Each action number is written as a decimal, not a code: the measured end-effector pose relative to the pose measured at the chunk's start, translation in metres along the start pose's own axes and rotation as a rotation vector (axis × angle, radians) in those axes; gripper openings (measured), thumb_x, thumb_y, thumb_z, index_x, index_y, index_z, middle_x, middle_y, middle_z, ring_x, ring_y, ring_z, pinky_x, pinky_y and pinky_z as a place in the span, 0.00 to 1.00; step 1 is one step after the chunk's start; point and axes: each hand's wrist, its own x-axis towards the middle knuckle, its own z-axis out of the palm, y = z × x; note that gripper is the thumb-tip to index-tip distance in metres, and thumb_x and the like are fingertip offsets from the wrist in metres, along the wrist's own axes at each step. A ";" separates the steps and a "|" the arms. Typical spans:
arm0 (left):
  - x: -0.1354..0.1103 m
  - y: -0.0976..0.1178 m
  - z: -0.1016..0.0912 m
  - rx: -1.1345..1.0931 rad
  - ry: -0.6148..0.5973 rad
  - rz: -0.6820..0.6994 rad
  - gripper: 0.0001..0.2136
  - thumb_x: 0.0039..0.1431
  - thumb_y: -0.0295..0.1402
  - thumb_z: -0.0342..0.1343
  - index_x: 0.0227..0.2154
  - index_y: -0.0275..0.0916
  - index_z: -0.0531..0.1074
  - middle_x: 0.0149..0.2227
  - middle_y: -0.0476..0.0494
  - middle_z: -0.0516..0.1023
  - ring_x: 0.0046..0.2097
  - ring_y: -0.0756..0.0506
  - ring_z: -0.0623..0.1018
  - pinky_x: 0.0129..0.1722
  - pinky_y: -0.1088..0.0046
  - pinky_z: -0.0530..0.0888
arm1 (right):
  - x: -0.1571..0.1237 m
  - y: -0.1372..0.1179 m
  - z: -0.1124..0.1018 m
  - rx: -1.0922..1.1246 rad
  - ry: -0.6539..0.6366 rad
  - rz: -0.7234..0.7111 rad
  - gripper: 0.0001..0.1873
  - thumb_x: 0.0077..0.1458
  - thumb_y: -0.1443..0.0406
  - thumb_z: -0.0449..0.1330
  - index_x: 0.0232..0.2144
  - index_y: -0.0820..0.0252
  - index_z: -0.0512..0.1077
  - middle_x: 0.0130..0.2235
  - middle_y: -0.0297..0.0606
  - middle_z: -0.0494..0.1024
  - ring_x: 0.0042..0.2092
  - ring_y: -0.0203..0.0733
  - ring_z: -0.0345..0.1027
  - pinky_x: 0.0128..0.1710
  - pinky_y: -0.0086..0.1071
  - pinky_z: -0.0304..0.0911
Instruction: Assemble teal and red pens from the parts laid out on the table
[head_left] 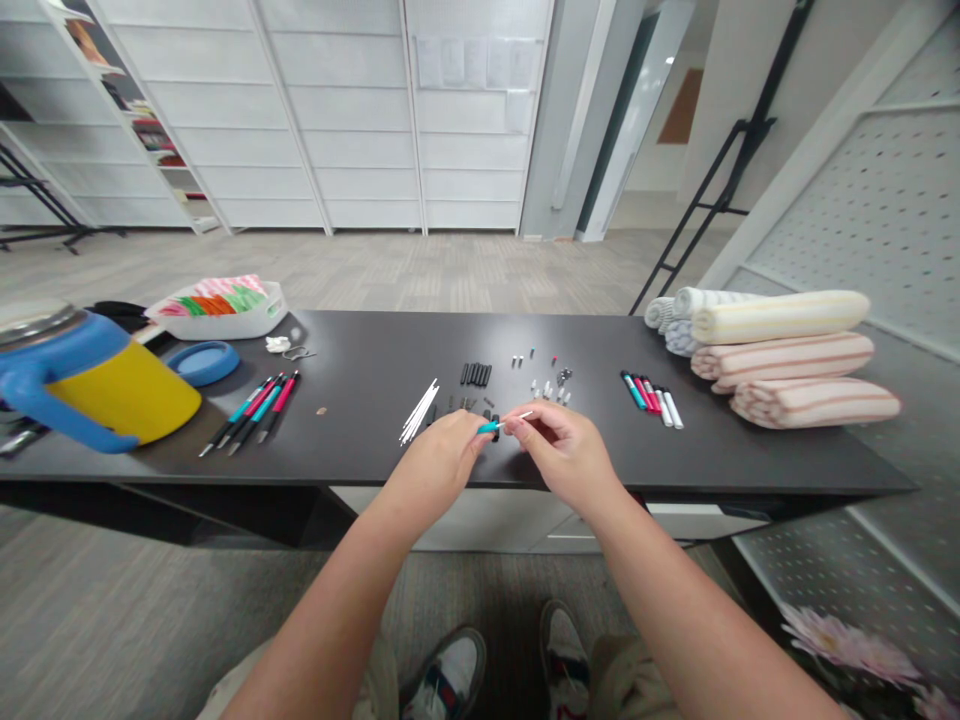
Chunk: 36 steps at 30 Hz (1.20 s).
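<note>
My left hand (444,447) is closed on a small teal pen barrel (489,427) over the near part of the black table (375,370). My right hand (559,445) pinches a thin white refill (523,415) whose end meets the teal piece. Just beyond my hands lie a bunch of white refills (418,411), a row of black pen parts (475,374) and tiny springs and tips (551,383). Finished pens in teal, pink and black (255,405) lie to the left. More pen pieces in teal, red and white (651,393) lie to the right.
A blue and yellow jug (90,385) stands at the left edge, a blue lid (202,361) and a white tray of coloured items (217,305) behind it. Rolled striped towels (787,355) are stacked at the right. My shoes (510,665) show below the table.
</note>
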 end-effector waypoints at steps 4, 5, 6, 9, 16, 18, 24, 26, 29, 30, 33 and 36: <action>0.000 0.001 -0.001 -0.012 -0.004 0.007 0.13 0.77 0.33 0.43 0.45 0.39 0.73 0.43 0.41 0.79 0.46 0.41 0.77 0.47 0.64 0.71 | 0.000 0.001 0.001 -0.024 0.024 -0.016 0.12 0.68 0.57 0.62 0.37 0.54 0.82 0.36 0.36 0.84 0.36 0.41 0.75 0.37 0.32 0.66; 0.000 0.001 -0.001 -0.016 -0.005 0.009 0.13 0.77 0.33 0.43 0.45 0.39 0.73 0.43 0.41 0.79 0.46 0.41 0.77 0.47 0.64 0.71 | 0.000 0.001 0.002 -0.034 0.037 -0.019 0.12 0.68 0.56 0.62 0.37 0.54 0.82 0.37 0.36 0.84 0.37 0.41 0.76 0.37 0.32 0.66; 0.000 0.001 0.000 -0.019 -0.005 0.010 0.12 0.77 0.33 0.43 0.45 0.39 0.73 0.43 0.41 0.79 0.46 0.41 0.77 0.47 0.64 0.71 | -0.001 0.001 0.002 -0.040 0.045 -0.020 0.12 0.68 0.56 0.62 0.37 0.54 0.82 0.37 0.37 0.84 0.37 0.41 0.76 0.37 0.32 0.66; -0.001 0.000 0.000 -0.038 -0.001 -0.002 0.12 0.77 0.33 0.43 0.45 0.39 0.73 0.43 0.42 0.79 0.45 0.41 0.77 0.47 0.64 0.71 | -0.001 0.001 0.004 -0.030 0.032 -0.015 0.12 0.68 0.57 0.62 0.37 0.54 0.82 0.37 0.37 0.84 0.38 0.42 0.77 0.38 0.33 0.67; -0.001 0.001 -0.006 -0.177 0.029 -0.047 0.13 0.77 0.36 0.43 0.45 0.40 0.73 0.43 0.42 0.79 0.45 0.42 0.77 0.46 0.66 0.70 | 0.002 0.000 -0.004 -0.015 -0.049 0.072 0.14 0.63 0.56 0.67 0.48 0.54 0.80 0.36 0.35 0.83 0.31 0.40 0.72 0.31 0.32 0.67; -0.002 0.000 -0.009 -0.239 0.060 -0.086 0.14 0.77 0.39 0.44 0.45 0.41 0.73 0.40 0.44 0.78 0.42 0.44 0.77 0.44 0.67 0.69 | 0.004 0.000 -0.011 -0.142 -0.009 0.046 0.16 0.63 0.56 0.67 0.51 0.55 0.79 0.37 0.36 0.83 0.31 0.40 0.70 0.33 0.34 0.66; -0.003 -0.012 -0.010 -0.528 0.165 -0.198 0.18 0.77 0.46 0.41 0.47 0.42 0.73 0.32 0.49 0.71 0.35 0.47 0.73 0.39 0.70 0.70 | 0.033 0.003 -0.025 -0.675 0.026 -0.155 0.10 0.63 0.63 0.67 0.45 0.59 0.79 0.45 0.44 0.85 0.48 0.53 0.74 0.56 0.47 0.65; -0.002 -0.015 -0.008 -0.639 0.182 -0.205 0.18 0.77 0.47 0.42 0.46 0.41 0.73 0.32 0.49 0.70 0.34 0.47 0.72 0.38 0.71 0.70 | 0.053 0.003 -0.021 -0.771 -0.062 -0.148 0.12 0.62 0.63 0.68 0.47 0.60 0.80 0.47 0.46 0.84 0.52 0.55 0.73 0.58 0.47 0.65; -0.001 -0.017 -0.008 -0.744 0.207 -0.212 0.19 0.76 0.48 0.44 0.44 0.40 0.73 0.32 0.48 0.69 0.34 0.48 0.71 0.37 0.71 0.70 | 0.086 0.003 -0.010 -0.884 -0.248 -0.055 0.16 0.62 0.59 0.69 0.49 0.58 0.79 0.48 0.47 0.84 0.56 0.59 0.71 0.55 0.47 0.66; -0.001 -0.018 -0.008 -0.766 0.211 -0.214 0.19 0.76 0.49 0.45 0.44 0.40 0.73 0.32 0.48 0.69 0.34 0.48 0.71 0.37 0.71 0.69 | 0.096 0.003 -0.006 -0.907 -0.321 -0.016 0.17 0.62 0.58 0.69 0.51 0.58 0.79 0.49 0.47 0.84 0.57 0.59 0.70 0.55 0.46 0.67; -0.001 -0.019 -0.009 -0.816 0.212 -0.220 0.19 0.75 0.49 0.46 0.44 0.40 0.73 0.32 0.49 0.69 0.34 0.49 0.70 0.36 0.72 0.69 | 0.120 0.006 0.003 -0.935 -0.439 0.047 0.19 0.59 0.58 0.71 0.51 0.56 0.78 0.50 0.47 0.83 0.58 0.59 0.71 0.52 0.45 0.68; -0.001 -0.020 -0.009 -0.854 0.221 -0.228 0.19 0.75 0.50 0.46 0.43 0.39 0.73 0.32 0.49 0.69 0.33 0.49 0.70 0.36 0.72 0.69 | 0.132 0.012 0.007 -0.937 -0.478 0.052 0.20 0.56 0.59 0.73 0.50 0.57 0.78 0.50 0.46 0.83 0.57 0.58 0.72 0.51 0.43 0.69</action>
